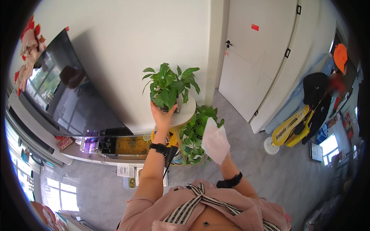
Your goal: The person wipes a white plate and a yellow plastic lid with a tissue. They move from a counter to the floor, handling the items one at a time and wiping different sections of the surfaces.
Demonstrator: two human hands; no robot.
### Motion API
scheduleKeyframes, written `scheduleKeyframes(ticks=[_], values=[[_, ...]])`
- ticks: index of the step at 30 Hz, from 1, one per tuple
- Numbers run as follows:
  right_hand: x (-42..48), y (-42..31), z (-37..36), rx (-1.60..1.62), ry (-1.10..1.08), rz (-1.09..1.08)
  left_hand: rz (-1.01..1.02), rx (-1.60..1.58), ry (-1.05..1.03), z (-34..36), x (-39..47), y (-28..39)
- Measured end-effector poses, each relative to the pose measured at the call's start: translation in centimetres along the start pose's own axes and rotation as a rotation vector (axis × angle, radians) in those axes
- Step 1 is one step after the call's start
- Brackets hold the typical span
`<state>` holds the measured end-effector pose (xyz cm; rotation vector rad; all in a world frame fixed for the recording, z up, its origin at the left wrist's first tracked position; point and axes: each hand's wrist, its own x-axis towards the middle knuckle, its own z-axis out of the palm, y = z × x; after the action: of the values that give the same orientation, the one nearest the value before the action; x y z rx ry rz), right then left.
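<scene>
A leafy green potted plant (pixel 170 85) stands on a small round white-topped stand (pixel 188 111) against the wall. My left hand (pixel 162 115) is wrapped around the near side of its clear pot (pixel 177 107), thumb on the right and fingers on the left. Foliage covers most of the pot. Off to the right and lower, my right hand (pixel 226 158) holds a thin white sheet, a tissue or wipe (pixel 215 141), that hides most of its fingers. This sheet hangs apart from the potted plant, in front of a second trailing plant (pixel 192 135).
Left of the stand, a low cabinet (pixel 86 154) carries a tank with a yellowish bed (pixel 131 145) beneath a large television (pixel 75 92). Plastic containers (pixel 125 170) sit at its foot. A white door (pixel 254 57) and a yellow racket-shaped item (pixel 290 125) are at right.
</scene>
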<state>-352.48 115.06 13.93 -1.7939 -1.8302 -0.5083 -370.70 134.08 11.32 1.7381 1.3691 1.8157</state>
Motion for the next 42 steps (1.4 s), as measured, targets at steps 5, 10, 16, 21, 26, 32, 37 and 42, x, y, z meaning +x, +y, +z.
scheduleKeyframes(ticks=[5,10,16,21,26,32,37,42], values=[[5.1,-0.8,8.4,1.204,0.009,0.290,-0.155,-0.214,-0.240,-2.6,2.9,-3.6],[10.9,-3.7,11.8,2.587,0.164,0.992,-0.238,-0.205,-0.762,-4.3,7.9,-3.5],[14.9,-5.5,17.3,2.289,0.010,1.008,-0.382,-0.209,-1.043,-5.1,11.4,-4.2],[15.1,-5.2,14.2,2.218,-0.095,0.974,-0.452,-0.363,-1.056,-4.5,12.0,-6.1],[14.3,-5.5,17.0,1.764,-0.022,0.589,-0.305,-0.365,-1.083,-5.1,12.2,-11.1],[13.2,-5.9,25.5,1.462,-0.060,0.760,-0.109,-0.462,-0.787,-1.4,9.2,-10.5],[13.5,-3.4,18.1,1.056,0.071,0.102,-0.294,-0.825,-0.554,-1.2,5.9,-5.4],[15.7,-3.0,12.0,1.917,-0.017,0.318,-0.400,-1.231,-0.372,-2.2,5.9,-0.8]])
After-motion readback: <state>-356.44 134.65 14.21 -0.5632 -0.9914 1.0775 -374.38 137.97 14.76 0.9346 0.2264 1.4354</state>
